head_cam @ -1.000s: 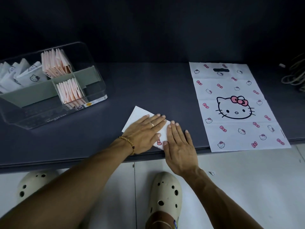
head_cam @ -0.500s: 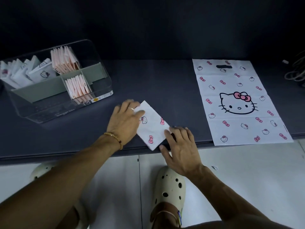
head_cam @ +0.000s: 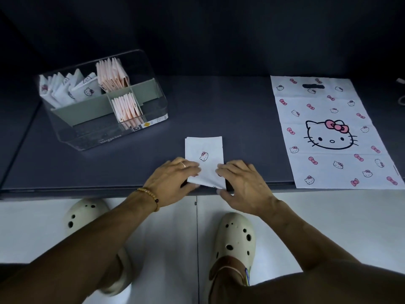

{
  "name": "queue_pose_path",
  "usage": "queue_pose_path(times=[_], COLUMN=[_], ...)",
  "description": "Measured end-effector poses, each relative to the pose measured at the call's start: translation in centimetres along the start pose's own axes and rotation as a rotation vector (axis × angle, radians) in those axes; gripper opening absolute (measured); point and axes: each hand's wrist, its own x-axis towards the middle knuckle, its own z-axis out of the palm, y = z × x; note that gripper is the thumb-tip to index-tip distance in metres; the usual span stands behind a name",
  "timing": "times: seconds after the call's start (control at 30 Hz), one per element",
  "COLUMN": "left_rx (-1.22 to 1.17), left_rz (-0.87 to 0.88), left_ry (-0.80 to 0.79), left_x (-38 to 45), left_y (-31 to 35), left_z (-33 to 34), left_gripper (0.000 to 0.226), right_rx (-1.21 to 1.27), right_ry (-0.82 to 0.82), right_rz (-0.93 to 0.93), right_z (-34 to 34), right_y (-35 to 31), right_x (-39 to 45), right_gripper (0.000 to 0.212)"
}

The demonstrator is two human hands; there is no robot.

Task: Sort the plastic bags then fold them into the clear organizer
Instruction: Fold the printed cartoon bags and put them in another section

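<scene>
A white cat-print plastic bag folded into a narrow strip (head_cam: 205, 150) lies lengthwise on the dark shelf near its front edge. My left hand (head_cam: 173, 177) pinches the strip's near left corner, thumb under the edge. At the near right corner my right hand (head_cam: 241, 181) pinches it the same way, and the near end is lifted a little. The clear organizer (head_cam: 98, 137) stands at the back left, holding folded white bags (head_cam: 72, 88) and folded pink bags (head_cam: 111, 75) in separate compartments. An unfolded cat-print bag (head_cam: 328, 102) lies flat at the right.
The dark shelf (head_cam: 230, 110) ends at a front edge just under my hands. A white floor and my two cream clogs (head_cam: 233, 240) are below. Cables show at the far right edge (head_cam: 401, 99).
The folded strip has turned from a diagonal to straight lengthwise. Both hands have shifted from pressing on it to pinching its near corners.
</scene>
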Motion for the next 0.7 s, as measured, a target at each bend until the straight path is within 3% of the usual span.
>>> queue_pose_path(times=[0.1, 0.2, 0.33, 0.43, 0.6, 0.7], left_rx=[-0.225, -0.404, -0.37, -0.217, -0.013, 0.011], left_rz=[-0.164, -0.373, -0.572, -0.67, -0.694, -0.709], left_ry=[0.124, 0.179, 0.276, 0.274, 0.225, 0.196], left_x=[0.6, 2.1, 3.7, 5.1, 6.8, 7.4], left_y=[0.0, 0.0, 0.2, 0.4, 0.1, -0.2], left_z=[-0.6, -0.7, -0.1, 0.3, 0.8, 0.9], left_gripper=[0.021, 0.025, 0.039, 0.031, 0.036, 0.035], right_rx=[0.226, 0.507, 0.614, 0.614, 0.612, 0.238], right_ry=[0.043, 0.012, -0.018, -0.044, -0.01, 0.144], right_rz=[0.139, 0.393, 0.642, 0.733, 0.802, 0.706], right_z=[-0.6, -1.3, -0.8, -0.2, -0.1, 0.4], right_y=[-0.1, -0.1, 0.2, 0.4, 0.5, 0.1], right_x=[0.9, 3.0, 5.6, 6.8, 7.4, 6.9], right_gripper=[0.03, 0.013, 0.032, 0.032, 0.023, 0.017])
